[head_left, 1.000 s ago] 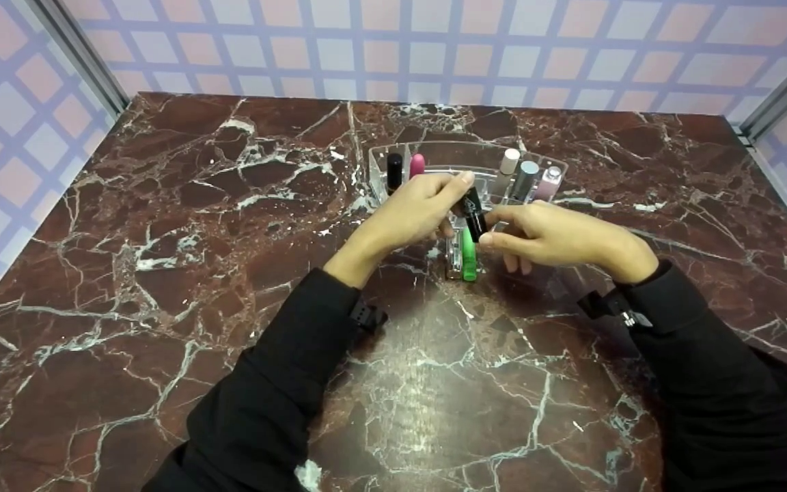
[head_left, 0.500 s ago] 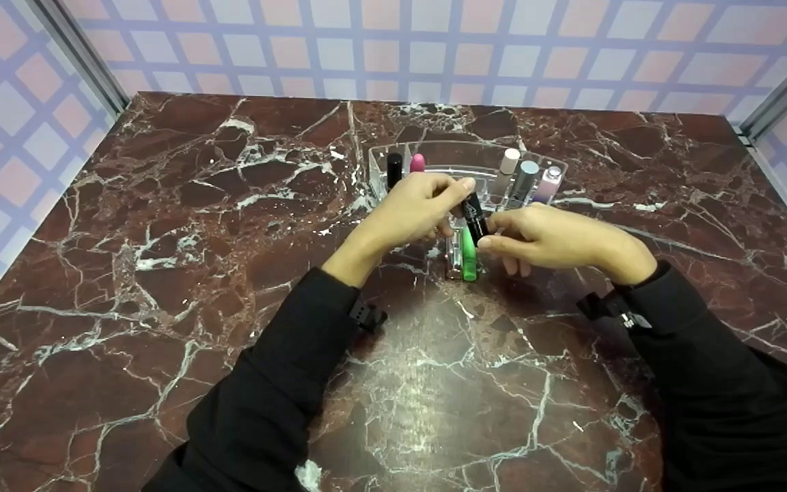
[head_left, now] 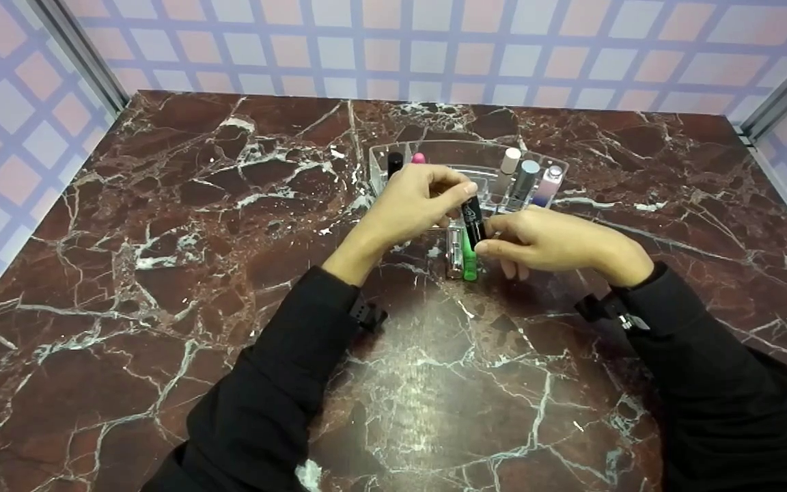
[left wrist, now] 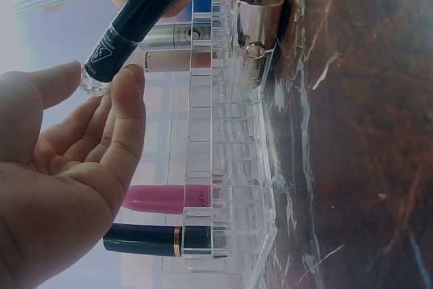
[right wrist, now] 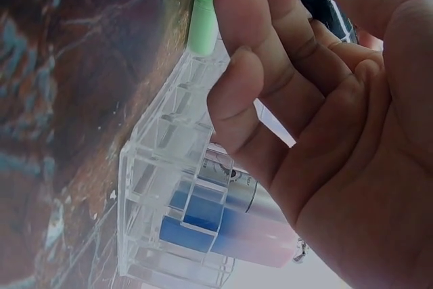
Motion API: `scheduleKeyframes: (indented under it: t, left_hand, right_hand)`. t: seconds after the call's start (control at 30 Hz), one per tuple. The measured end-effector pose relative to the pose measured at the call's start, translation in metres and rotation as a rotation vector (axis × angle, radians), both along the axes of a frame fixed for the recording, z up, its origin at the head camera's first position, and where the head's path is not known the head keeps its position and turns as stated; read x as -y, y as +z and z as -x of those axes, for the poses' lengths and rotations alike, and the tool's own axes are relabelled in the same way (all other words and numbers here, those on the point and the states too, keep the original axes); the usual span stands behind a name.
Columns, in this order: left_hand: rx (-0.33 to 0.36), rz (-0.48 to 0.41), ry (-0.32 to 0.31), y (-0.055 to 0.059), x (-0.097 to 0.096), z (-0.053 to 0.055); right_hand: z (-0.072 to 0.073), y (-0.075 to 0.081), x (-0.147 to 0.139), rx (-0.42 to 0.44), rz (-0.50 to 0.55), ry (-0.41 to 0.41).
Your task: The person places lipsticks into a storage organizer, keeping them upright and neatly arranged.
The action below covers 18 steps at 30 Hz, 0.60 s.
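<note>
The black tube [head_left: 472, 222] is slim, round and glossy, with pale lettering and a triangular mark toward the left hand [head_left: 412, 205]; it has a clear tip at its left-hand end, a thin pale ring partway along, and a round pale label on the right-hand end.

Behind the left hand, a dark tube [left wrist: 142, 239] with a gold ring and a pink tube [left wrist: 159, 198] are partly covered in the head view. The black tube's lettering is mostly too small to read. Below the hands stand a metallic tube [left wrist: 257, 25] and a green tube [head_left: 469, 265], the latter's top hidden by the black one. The right hand [head_left: 547, 239] is cut off in the left wrist view.

The black tube slants between the hands: the left thumb and a finger pinch its upper end, the right thumb and a finger its lower end, above the near side of a clear organizer [left wrist: 200, 126].
</note>
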<state>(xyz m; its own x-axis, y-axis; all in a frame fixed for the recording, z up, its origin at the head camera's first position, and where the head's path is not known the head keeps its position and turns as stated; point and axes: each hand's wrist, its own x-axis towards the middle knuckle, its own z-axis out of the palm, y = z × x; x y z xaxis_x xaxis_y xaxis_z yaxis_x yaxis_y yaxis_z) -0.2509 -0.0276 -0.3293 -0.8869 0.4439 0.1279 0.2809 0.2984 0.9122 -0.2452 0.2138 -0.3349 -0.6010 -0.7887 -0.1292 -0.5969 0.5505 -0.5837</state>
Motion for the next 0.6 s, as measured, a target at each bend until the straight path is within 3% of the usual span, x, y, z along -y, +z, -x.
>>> scheduleKeyframes:
  t: [0.27,0.6]
  left_hand:
    - [-0.073,-0.008,-0.026,-0.0010,0.0000,0.0022]
    - [-0.038,-0.029,-0.029,-0.0018,0.0005,0.0024]
  right_hand:
    - [-0.0031,0.0029,0.0032,0.026,-0.008,-0.008]
    - [-0.0043,0.0028,0.0053,0.007,-0.023,-0.013]
